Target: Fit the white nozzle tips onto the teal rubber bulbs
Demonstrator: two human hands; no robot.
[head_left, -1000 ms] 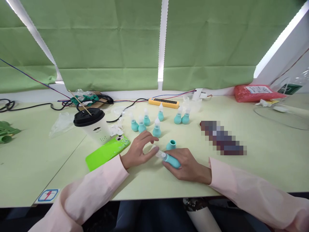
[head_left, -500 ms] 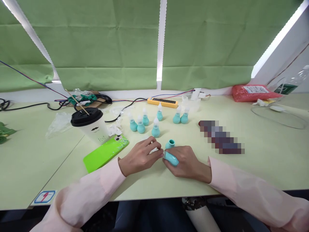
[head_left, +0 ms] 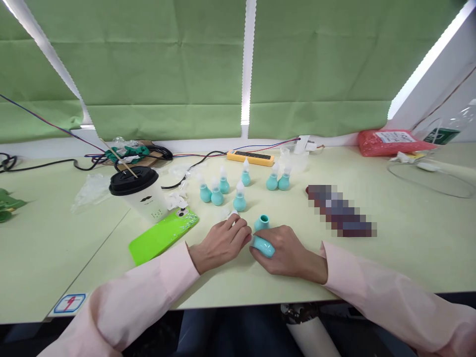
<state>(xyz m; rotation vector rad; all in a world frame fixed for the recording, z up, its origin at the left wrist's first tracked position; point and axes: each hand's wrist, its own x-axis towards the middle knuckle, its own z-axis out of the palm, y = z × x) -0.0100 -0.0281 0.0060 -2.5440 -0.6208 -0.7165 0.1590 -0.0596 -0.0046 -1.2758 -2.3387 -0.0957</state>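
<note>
My right hand (head_left: pixel 292 252) is wrapped round a teal rubber squeeze bulb (head_left: pixel 264 246), which lies tilted with its mouth to the left. Right at that mouth, my left hand (head_left: pixel 223 242) has its fingers curled and pinched together; what they hold is hidden. Just behind my right hand stands another teal bulb (head_left: pixel 262 222) with an open top and no tip. Farther back, several teal bulbs with clear pointed tips stand upright, the nearest bulb (head_left: pixel 240 201) beyond my left hand. A small whitish piece (head_left: pixel 233 213) shows past my left knuckles.
To the left are a green phone case (head_left: pixel 163 235) and a paper cup (head_left: pixel 150 204) with a black lid. A yellow power strip (head_left: pixel 250 157) lies at the back. A pixelated object (head_left: pixel 340 210) and a red package (head_left: pixel 390 143) are on the right.
My left hand has turned slightly, and its fingers have closed more at the bulb's mouth. My right hand keeps its grip on the bulb, almost unmoved.
</note>
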